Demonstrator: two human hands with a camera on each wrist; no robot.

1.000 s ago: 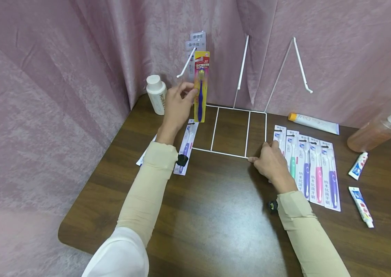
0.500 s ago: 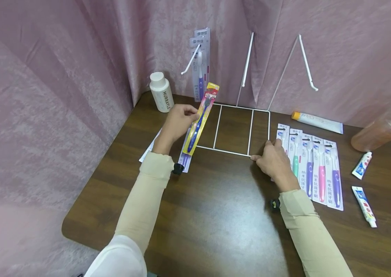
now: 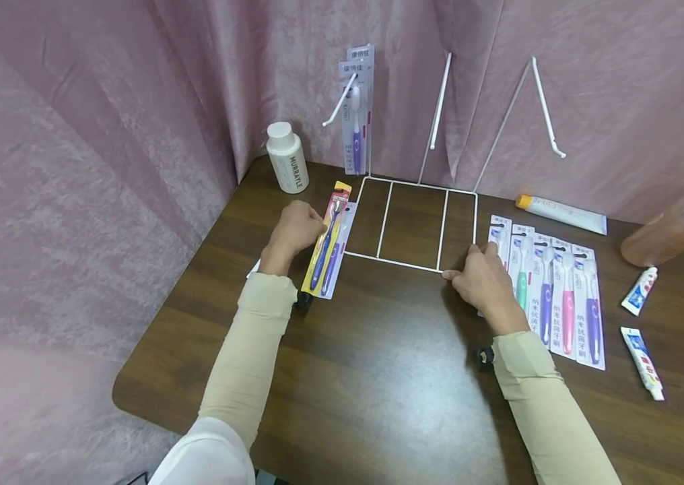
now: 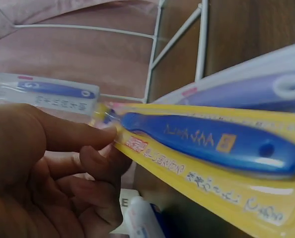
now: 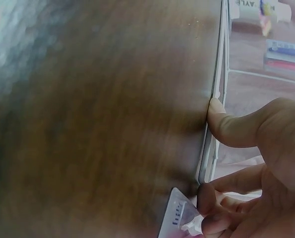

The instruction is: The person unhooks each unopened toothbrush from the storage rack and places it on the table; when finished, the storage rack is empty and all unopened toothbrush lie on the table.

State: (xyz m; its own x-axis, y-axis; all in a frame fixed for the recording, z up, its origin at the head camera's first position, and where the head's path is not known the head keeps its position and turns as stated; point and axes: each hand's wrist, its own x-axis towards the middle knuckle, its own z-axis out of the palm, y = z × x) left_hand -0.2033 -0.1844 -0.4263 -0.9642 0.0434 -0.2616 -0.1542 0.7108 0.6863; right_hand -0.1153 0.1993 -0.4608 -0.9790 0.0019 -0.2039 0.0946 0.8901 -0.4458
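My left hand (image 3: 310, 228) pinches a yellow toothbrush pack (image 3: 326, 237) with a blue brush inside, low over the table, on top of a purple-brush pack (image 3: 337, 254). In the left wrist view my left hand (image 4: 110, 141) pinches the yellow pack (image 4: 222, 173) near the brush's neck. My right hand (image 3: 462, 264) grips the front right corner of the white wire rack (image 3: 386, 219). In the right wrist view the right hand's thumb (image 5: 232, 124) presses on the rack's wire (image 5: 220, 74), and the other fingers curl just below it.
Two toothbrush packs (image 3: 357, 108) hang on the rack's left hook; the other two hooks are bare. A white bottle (image 3: 288, 159) stands back left. Right of the rack lie several toothbrush packs (image 3: 551, 289), a long tube (image 3: 561, 214), two small tubes (image 3: 639, 291) and a pump bottle (image 3: 675, 232).
My left hand has brought the yellow pack down from near the left hook to the table, onto the purple pack. My right hand has stayed on the rack's corner.
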